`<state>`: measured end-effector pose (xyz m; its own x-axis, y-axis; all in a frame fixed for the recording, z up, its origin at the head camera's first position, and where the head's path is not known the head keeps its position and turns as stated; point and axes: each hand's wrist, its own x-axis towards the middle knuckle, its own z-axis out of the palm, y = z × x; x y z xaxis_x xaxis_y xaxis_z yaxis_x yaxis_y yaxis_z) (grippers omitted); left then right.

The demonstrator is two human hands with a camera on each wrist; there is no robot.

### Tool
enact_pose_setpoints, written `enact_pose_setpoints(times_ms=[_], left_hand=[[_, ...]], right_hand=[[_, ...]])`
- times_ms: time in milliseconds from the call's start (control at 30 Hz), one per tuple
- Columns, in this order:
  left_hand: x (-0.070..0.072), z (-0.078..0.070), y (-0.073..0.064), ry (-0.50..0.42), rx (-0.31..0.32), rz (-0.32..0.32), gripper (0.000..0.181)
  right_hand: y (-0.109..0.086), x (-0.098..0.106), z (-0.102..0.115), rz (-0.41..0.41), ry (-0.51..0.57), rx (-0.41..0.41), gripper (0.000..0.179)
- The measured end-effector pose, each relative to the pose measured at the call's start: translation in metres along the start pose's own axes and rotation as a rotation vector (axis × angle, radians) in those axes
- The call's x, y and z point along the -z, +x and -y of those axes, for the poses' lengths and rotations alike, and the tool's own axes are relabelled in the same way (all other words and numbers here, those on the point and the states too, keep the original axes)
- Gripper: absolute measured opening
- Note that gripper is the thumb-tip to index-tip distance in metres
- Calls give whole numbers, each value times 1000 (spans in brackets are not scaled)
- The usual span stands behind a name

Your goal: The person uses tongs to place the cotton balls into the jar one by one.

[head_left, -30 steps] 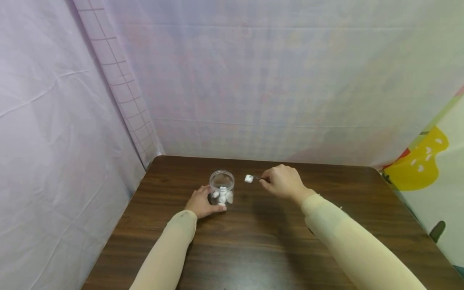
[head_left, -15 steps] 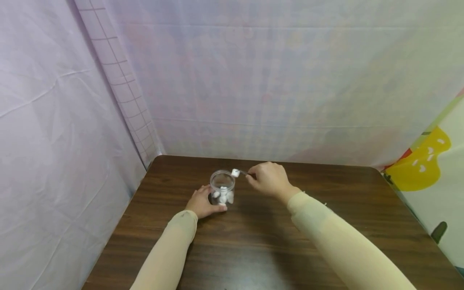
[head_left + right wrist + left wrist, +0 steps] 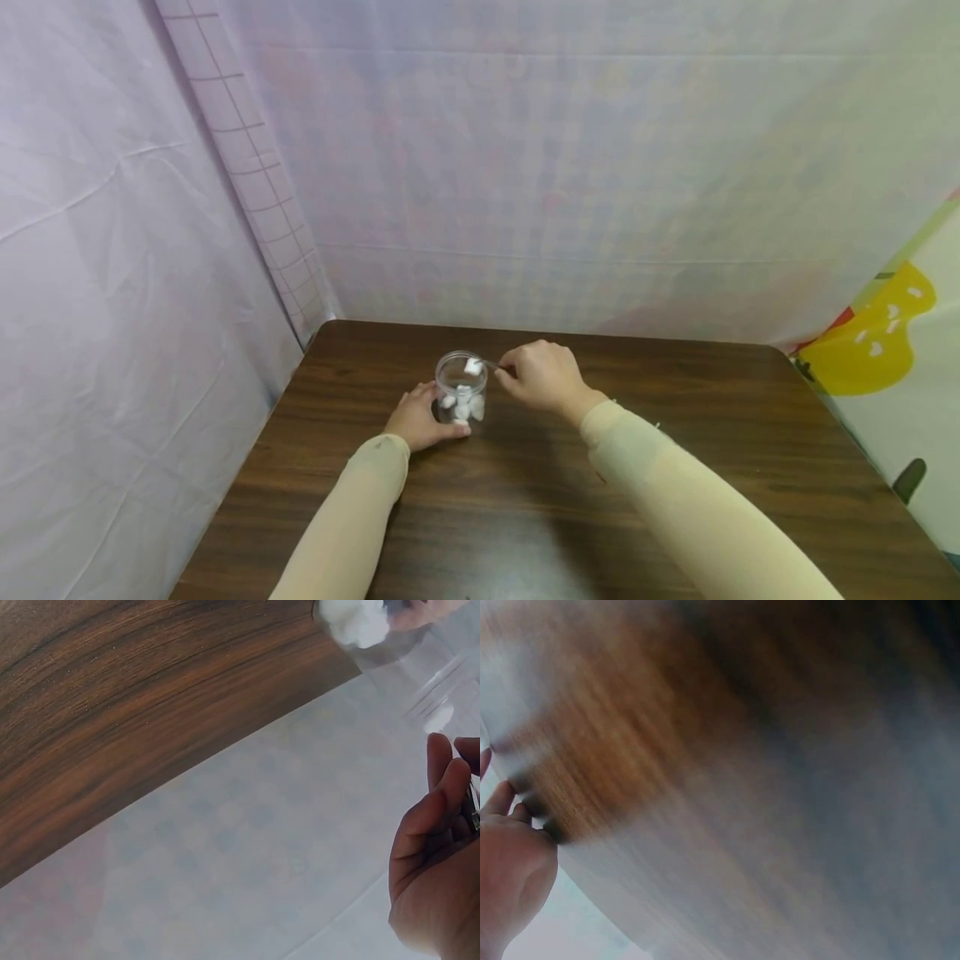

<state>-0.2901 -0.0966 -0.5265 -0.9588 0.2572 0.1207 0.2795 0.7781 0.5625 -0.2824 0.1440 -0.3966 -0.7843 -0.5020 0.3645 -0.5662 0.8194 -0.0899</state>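
A clear jar (image 3: 450, 385) stands on the brown table with several white cotton balls (image 3: 461, 408) at its bottom. My left hand (image 3: 416, 419) holds it low down, thumb at the near side and fingers round the left. From the right, my right hand (image 3: 546, 375) pinches slim metal tweezers (image 3: 491, 365). At their tips is one white cotton ball (image 3: 473, 367), which overlaps the jar's mouth in the head view. The right wrist view shows the curled fingers (image 3: 439, 806) close to the jar's rim. The left wrist view catches only part of the left hand (image 3: 514, 877).
The wood-grain table (image 3: 675, 400) runs back to a pale hanging curtain (image 3: 555, 208). Another white sheet (image 3: 112, 292) hangs along the left edge. Cloth with a yellow print (image 3: 862, 358) is at the right.
My right hand has moved left with the tweezers, taking the cotton ball from beside the jar to its mouth. The left hand and the jar have stayed in place.
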Motion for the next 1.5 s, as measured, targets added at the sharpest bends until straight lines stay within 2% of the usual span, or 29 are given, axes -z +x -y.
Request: enact_pose_setpoints(times_ms=[400,633,1233,1500], left_hand=[[3,-5,-1,-5,3,0,96],[2,-3,-1,-6,21,10,97],[1,-2,-1,-12,19,7,97],[1,-1,-1,-10,9,5,97]], right_hand=[[-1,-2,3,-3,-16,25,13],[-2,-3,3,8,-18,35,17],[-3,-2,1,28,7,21,19],[-5,1,-2,-7,-8,11,21]])
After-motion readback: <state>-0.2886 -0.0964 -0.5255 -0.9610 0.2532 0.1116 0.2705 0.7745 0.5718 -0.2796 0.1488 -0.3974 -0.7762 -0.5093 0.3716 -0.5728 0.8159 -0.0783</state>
